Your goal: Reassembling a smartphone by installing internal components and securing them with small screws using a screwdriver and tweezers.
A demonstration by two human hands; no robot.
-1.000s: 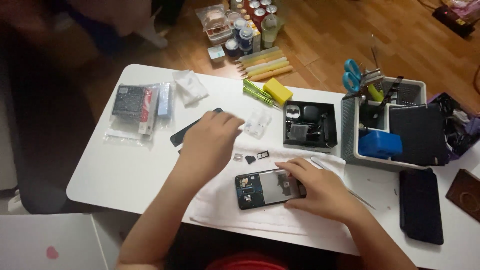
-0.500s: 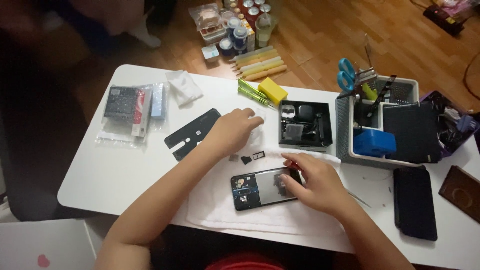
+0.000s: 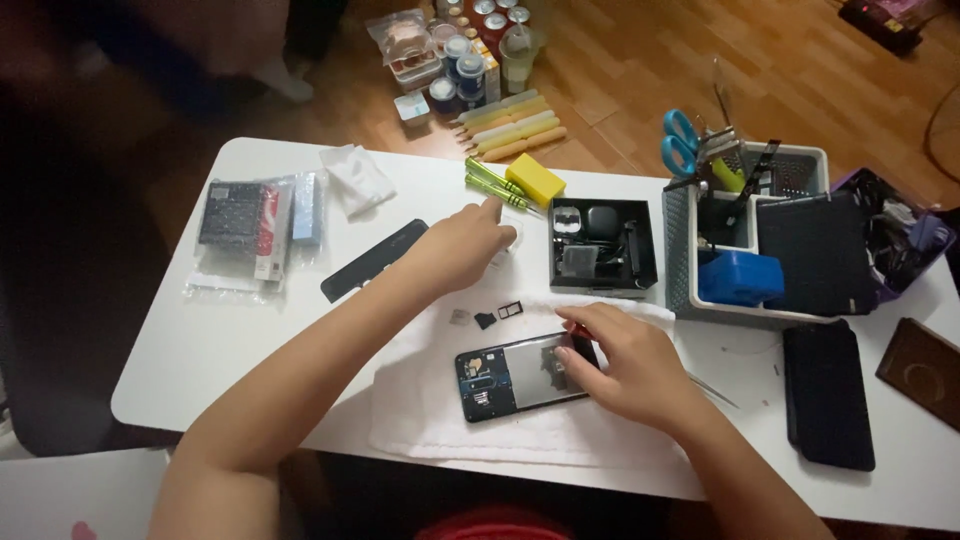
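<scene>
A person works over one opened smartphone (image 3: 525, 375) lying on a white cloth (image 3: 430, 420) at a white table (image 3: 180, 350). The right hand (image 3: 625, 370) rests on the phone's right end, fingers curled; something small and red shows at the thumb, but whether it is pinched there cannot be told. The phone's long axis runs side to side, stretching leftward from that hand, so the right hand is plainly the nearer one.

The left hand (image 3: 465, 245) reaches away, up and to the left of the phone, forefinger extended toward two green-handled screwdrivers (image 3: 495, 183) and one yellow block (image 3: 535, 180) just ahead of the fingertip; the other fingers are folded, holding nothing visible. A black strip (image 3: 372, 260) lies to its left.

Between the two hands sit three small parts (image 3: 485, 317), one of them a tiny tray frame. Beyond the right hand stands one black box (image 3: 603, 245) of fittings; to its right, one grey basket (image 3: 790, 175) holding blue scissors (image 3: 678, 140), and one dark phone (image 3: 825, 395) lying flat.
</scene>
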